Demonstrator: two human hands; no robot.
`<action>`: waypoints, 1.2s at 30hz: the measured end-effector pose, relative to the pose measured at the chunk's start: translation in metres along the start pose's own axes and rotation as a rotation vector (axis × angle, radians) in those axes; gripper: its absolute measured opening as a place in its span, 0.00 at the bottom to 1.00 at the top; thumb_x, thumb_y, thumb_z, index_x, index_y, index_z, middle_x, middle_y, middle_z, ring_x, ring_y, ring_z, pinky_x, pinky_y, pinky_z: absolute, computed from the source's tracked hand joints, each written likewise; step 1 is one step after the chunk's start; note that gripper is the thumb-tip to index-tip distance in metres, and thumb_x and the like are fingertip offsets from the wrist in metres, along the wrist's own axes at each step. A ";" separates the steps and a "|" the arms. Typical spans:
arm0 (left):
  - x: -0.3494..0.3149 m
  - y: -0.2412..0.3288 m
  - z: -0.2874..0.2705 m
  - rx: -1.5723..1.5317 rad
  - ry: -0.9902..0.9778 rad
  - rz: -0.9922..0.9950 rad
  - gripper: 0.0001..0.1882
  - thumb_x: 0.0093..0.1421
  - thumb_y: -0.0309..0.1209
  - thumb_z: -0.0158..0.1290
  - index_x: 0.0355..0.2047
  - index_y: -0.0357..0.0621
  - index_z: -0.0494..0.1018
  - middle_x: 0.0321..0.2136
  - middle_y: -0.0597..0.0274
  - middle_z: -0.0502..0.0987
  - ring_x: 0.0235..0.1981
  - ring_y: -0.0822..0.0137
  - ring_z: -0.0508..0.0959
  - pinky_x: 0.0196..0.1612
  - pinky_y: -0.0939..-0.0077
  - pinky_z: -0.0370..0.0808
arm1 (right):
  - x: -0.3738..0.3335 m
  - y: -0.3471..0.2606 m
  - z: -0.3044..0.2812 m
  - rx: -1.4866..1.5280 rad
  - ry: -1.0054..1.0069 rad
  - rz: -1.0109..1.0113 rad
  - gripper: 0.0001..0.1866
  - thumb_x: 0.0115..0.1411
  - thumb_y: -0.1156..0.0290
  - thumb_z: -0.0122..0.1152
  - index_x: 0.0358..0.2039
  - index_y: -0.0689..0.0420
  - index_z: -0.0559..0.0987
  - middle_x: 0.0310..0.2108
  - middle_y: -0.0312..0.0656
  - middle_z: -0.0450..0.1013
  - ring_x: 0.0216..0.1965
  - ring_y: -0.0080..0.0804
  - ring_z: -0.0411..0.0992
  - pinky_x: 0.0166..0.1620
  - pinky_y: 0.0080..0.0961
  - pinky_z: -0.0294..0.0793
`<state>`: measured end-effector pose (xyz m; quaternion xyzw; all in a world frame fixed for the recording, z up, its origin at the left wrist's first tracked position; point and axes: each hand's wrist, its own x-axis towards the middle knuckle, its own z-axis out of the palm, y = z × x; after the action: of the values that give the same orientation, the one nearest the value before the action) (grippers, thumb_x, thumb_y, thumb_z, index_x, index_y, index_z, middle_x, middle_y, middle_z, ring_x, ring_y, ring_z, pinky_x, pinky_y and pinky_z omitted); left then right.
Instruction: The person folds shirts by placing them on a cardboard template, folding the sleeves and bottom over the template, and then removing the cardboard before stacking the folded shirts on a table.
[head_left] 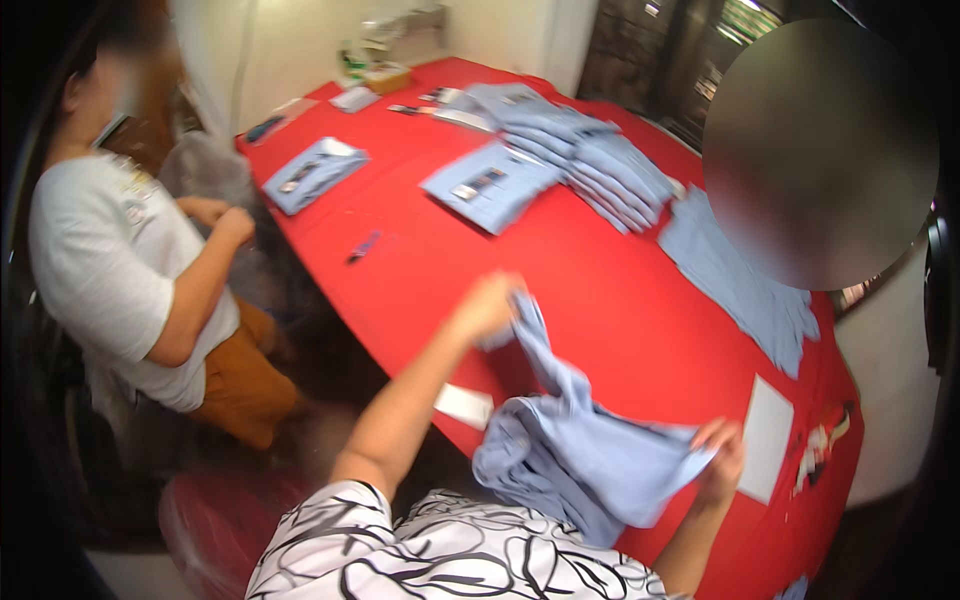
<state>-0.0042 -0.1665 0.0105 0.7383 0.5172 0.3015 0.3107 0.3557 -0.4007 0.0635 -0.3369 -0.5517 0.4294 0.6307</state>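
A light-blue cloth garment [570,440] hangs loosely bunched between my two hands, close to my body over the near edge of the red-covered table [600,330]. My left hand [490,308] is stretched forward and closed on one raised end of it; that hand is a little blurred. At the right, my right hand [722,455] pinches another corner, pulling the cloth out sideways. The folds hide the garment's full shape. Beneath my left forearm a white card [464,406] lies at the table edge.
Folded blue garments [600,160] are stacked at the far side, with single folded ones [495,187] [315,175] nearer. Another garment [740,275] lies spread at the right, beyond a white sheet [768,440]. A person [150,260] stands at the left, hands together.
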 end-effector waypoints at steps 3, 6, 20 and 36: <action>0.078 0.028 -0.032 0.123 0.541 0.197 0.18 0.55 0.22 0.57 0.48 0.36 0.72 0.44 0.39 0.74 0.47 0.43 0.77 0.51 0.55 0.73 | 0.059 -0.030 -0.074 -0.321 0.321 0.032 0.06 0.61 0.69 0.57 0.36 0.58 0.75 0.38 0.38 0.73 0.40 0.22 0.70 0.45 0.20 0.69; 0.136 0.118 0.020 -0.153 0.360 0.351 0.45 0.57 0.33 0.62 0.71 0.46 0.50 0.71 0.40 0.45 0.71 0.42 0.51 0.67 0.55 0.59 | 0.054 -0.019 -0.219 -0.301 0.798 0.045 0.17 0.65 0.71 0.52 0.54 0.61 0.74 0.47 0.38 0.75 0.47 0.24 0.72 0.51 0.20 0.68; -0.181 0.031 0.111 0.326 0.234 -0.113 0.29 0.52 0.43 0.66 0.44 0.33 0.69 0.45 0.47 0.71 0.48 0.46 0.69 0.50 0.53 0.67 | -0.089 0.087 -0.022 -1.175 0.272 0.187 0.22 0.59 0.70 0.64 0.54 0.56 0.75 0.59 0.48 0.65 0.49 0.46 0.68 0.48 0.38 0.71; -0.175 0.012 -0.028 -0.421 0.174 -0.437 0.24 0.58 0.24 0.58 0.54 0.38 0.64 0.45 0.60 0.73 0.47 0.68 0.73 0.51 0.73 0.71 | -0.188 -0.019 -0.110 -0.252 0.732 0.438 0.15 0.58 0.81 0.60 0.44 0.65 0.68 0.38 0.46 0.74 0.30 0.30 0.75 0.26 0.28 0.77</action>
<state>-0.0682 -0.3323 0.0154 0.5007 0.6143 0.3901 0.4689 0.4627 -0.5746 -0.0141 -0.6500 -0.2554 0.3347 0.6326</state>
